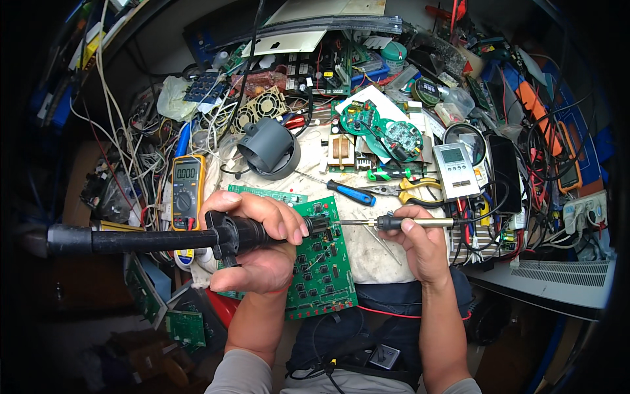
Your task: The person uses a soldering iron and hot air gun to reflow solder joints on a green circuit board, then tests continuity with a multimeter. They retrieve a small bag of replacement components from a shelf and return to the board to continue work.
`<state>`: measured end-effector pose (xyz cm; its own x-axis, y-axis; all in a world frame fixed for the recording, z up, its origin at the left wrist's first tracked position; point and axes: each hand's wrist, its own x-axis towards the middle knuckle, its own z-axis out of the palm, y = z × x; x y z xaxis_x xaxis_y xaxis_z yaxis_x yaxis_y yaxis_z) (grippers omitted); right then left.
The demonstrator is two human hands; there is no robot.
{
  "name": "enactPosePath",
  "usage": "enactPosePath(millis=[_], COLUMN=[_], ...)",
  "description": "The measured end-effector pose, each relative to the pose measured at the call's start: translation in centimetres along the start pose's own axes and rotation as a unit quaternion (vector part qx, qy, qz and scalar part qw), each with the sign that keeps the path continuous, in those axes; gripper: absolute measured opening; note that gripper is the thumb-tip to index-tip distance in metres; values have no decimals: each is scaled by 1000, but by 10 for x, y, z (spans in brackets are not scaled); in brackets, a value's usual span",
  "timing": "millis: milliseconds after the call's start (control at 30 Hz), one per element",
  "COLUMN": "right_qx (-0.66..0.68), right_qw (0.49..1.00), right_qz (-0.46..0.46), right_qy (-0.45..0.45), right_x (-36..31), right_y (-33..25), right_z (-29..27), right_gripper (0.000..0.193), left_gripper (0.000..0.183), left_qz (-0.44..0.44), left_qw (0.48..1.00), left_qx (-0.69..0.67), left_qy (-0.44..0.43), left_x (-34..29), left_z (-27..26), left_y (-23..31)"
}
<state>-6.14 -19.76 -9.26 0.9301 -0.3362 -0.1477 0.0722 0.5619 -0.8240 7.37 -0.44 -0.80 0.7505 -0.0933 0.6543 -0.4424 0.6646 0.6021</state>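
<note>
My left hand (262,230) is closed round a long black tubular tool (151,241), perhaps a solder sucker. Its thick end points left, and its narrow end reaches the upper part of a green circuit board (338,276). In my right hand (423,243), a soldering iron (390,223) lies almost level. Its metal tip points left and meets the board area beside the black tool's end; whether it touches a joint is too small to tell. The board, carrying rows of black parts, tilts over the near edge of the cloth-covered bench. My left hand hides part of it.
Beyond the board lie a blue-handled screwdriver (351,192), yellow-handled pliers (420,192) and a grey cylindrical housing (269,148). A yellow multimeter (188,190) stands left, a small white instrument (457,171) right. Boards, cables and parts crowd the back.
</note>
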Motion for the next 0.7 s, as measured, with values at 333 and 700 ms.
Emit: enactPosePath(millis=[333, 700], right_qx=[1, 3], right_qw=[1000, 1000], right_qz=[-1, -1], right_qy=[-3, -10], right_x=[0, 0], right_y=[0, 1], right_z=[-1, -2], right_gripper=[25, 26], left_gripper=[97, 100], left_qz=[4, -12], left_qw=[999, 1000], left_qx=[37, 11], left_qy=[-18, -24], left_x=[-1, -4], left_z=[2, 2], left_y=[-2, -2])
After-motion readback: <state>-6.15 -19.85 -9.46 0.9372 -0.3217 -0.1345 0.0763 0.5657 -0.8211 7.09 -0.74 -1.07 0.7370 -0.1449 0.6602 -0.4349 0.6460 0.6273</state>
